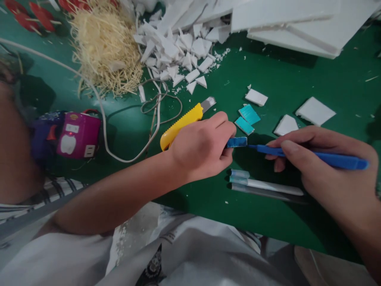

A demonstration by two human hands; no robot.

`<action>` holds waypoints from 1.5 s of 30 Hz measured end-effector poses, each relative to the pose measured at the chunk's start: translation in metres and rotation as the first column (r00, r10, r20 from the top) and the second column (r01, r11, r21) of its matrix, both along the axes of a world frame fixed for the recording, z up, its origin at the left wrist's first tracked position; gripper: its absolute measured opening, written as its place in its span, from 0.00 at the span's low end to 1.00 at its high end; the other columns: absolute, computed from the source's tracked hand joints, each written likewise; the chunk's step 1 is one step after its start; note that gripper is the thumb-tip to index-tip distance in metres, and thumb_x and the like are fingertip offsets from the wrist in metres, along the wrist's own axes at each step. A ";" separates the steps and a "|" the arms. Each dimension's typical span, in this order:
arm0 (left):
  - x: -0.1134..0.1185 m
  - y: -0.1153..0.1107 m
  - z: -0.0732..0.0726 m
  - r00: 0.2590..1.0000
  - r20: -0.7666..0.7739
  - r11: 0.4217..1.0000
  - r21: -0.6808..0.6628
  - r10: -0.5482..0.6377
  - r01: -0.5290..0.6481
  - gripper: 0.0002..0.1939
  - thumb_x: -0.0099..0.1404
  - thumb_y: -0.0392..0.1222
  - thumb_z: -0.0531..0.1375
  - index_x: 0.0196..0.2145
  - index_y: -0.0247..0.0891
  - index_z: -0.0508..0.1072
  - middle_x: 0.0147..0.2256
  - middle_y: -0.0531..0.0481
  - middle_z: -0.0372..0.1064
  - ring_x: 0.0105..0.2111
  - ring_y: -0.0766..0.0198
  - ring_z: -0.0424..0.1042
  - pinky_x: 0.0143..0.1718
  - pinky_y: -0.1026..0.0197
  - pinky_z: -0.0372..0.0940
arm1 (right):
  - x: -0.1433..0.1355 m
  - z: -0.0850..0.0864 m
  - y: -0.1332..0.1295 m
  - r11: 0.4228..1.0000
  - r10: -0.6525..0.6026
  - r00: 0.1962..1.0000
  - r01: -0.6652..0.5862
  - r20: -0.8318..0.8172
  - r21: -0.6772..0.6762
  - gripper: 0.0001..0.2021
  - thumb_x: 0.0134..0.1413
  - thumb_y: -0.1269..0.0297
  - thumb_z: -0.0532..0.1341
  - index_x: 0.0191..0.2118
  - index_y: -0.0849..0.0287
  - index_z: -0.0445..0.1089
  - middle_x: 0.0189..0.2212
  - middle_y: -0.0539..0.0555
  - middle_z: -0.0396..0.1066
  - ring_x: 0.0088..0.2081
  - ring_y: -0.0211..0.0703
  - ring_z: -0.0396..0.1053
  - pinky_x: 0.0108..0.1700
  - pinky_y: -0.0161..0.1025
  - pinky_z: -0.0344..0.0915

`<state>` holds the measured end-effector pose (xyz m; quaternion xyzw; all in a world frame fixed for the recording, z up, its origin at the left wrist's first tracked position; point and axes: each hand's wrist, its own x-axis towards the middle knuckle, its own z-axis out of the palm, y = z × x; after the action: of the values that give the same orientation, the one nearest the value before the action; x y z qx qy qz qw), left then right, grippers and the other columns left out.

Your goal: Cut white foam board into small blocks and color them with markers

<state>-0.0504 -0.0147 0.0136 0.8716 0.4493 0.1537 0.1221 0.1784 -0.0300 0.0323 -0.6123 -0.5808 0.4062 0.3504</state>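
Between the fingertips of my left hand (202, 145) is a small foam piece (237, 142) with a blue-coloured face. My right hand (324, 159) grips a blue marker (336, 159), its tip at the right edge of that piece. Two turquoise foam pieces (249, 114) lie just beyond my left fingers, near white foam pieces (316, 111). A yellow cutter (182, 126) with its blade out rests beside my left hand. Below the hands lie a white marker (275, 186), a grey one and a blue cap (239, 173).
Foam scraps (184, 49) and a heap of thin sticks (104, 47) cover the back left. Large foam sheets (297, 24) lie at the back. A white cable (102, 115) curves past a pink box (79, 135). Another person's arm (18, 151) is at the far left.
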 end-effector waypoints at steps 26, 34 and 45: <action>0.001 0.001 0.000 0.999 -0.045 1.000 -0.029 0.006 -0.007 0.06 0.67 0.37 0.59 0.40 0.38 0.76 0.38 0.48 0.73 0.33 0.60 0.74 0.28 0.59 0.61 | 0.005 -0.008 -0.003 1.000 -0.001 1.000 0.001 0.000 0.018 0.06 0.62 0.63 0.69 0.32 0.48 0.82 0.21 0.46 0.76 0.22 0.36 0.73 0.27 0.35 0.72; 0.000 0.000 -0.001 1.000 -0.026 1.000 -0.015 0.005 -0.005 0.06 0.67 0.36 0.59 0.39 0.38 0.76 0.38 0.48 0.74 0.33 0.60 0.74 0.29 0.59 0.62 | 0.004 -0.003 -0.002 1.000 0.014 1.000 -0.015 0.024 0.021 0.08 0.62 0.62 0.69 0.30 0.47 0.81 0.20 0.46 0.75 0.21 0.36 0.72 0.26 0.34 0.71; 0.001 0.000 0.000 1.000 -0.030 1.000 -0.020 0.003 -0.004 0.06 0.67 0.36 0.59 0.40 0.38 0.76 0.38 0.48 0.74 0.32 0.61 0.74 0.29 0.59 0.62 | 0.005 -0.011 -0.001 0.995 0.051 0.998 -0.054 0.042 0.087 0.11 0.63 0.54 0.70 0.28 0.46 0.81 0.19 0.47 0.75 0.19 0.37 0.70 0.22 0.36 0.67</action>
<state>-0.0499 -0.0150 0.0133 0.8717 0.4541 0.1363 0.1239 0.1837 -0.0306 0.0216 -0.5886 -0.6209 0.3770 0.3548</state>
